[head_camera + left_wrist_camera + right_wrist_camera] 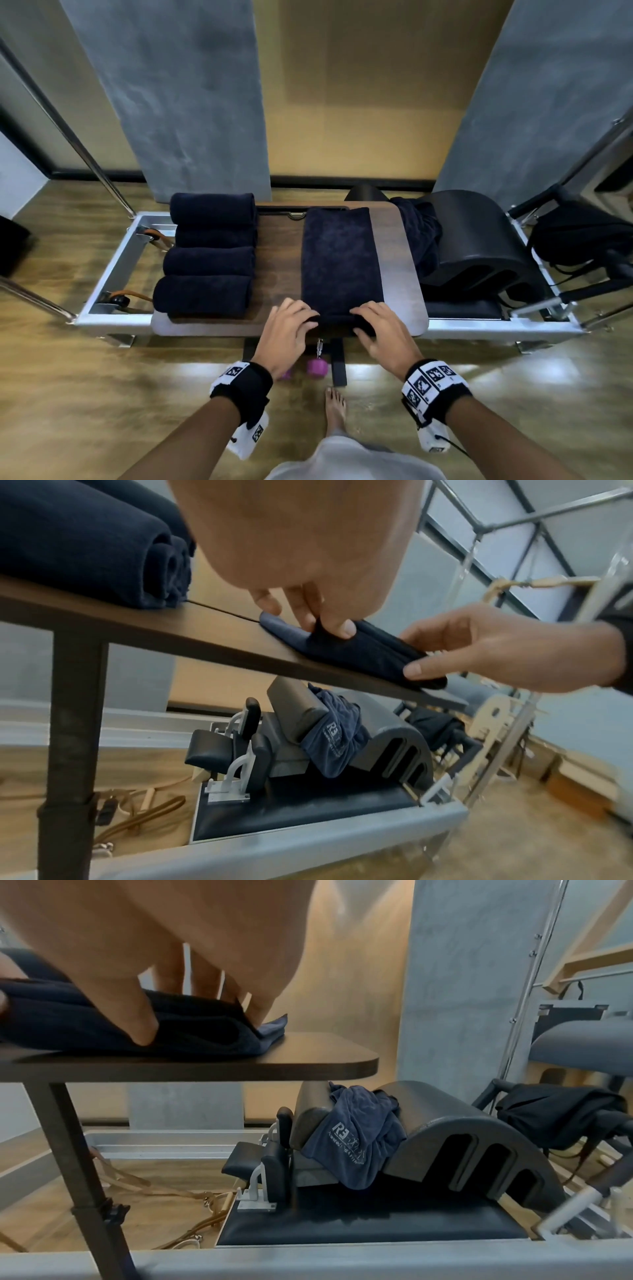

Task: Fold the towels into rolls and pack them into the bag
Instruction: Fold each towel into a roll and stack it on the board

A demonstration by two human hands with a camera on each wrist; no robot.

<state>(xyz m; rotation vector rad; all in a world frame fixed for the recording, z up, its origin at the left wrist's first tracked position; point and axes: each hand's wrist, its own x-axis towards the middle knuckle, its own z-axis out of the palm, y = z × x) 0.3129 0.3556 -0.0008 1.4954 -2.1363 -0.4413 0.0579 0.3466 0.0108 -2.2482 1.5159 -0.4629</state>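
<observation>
Left hand (287, 325) and right hand (378, 329) both sit on the near end of the folded towel (339, 260), fingers curled over the top and thumbs tucked under the first turn, pinching it. Towel is a long dark strip running straight away from the hands across the tabletop (400, 246); its near end lies right at the table edge, under the fingertips.

Handling, as a guess: soft, light terry, no stiffness, grippy rather than slick, nothing to break. Several layers thick at the held end, per the wrist views. Best hold looks like where the hands already are, one near each side edge, so the roll stays even and doesn't cone.

Room: ahead of the hands the strip has clear tabletop to roll along until the far edge. Left of the left hand, four rolled towels (209, 260) lie stacked side by side, close by but not touching the strip. Right of the right hand there's a bare margin of tabletop, then the drop to the black arc barrel (479, 246), where an unrolled towel (419, 233) is draped. Black bag (579, 236) hangs far off to the right, beyond the barrel.
</observation>
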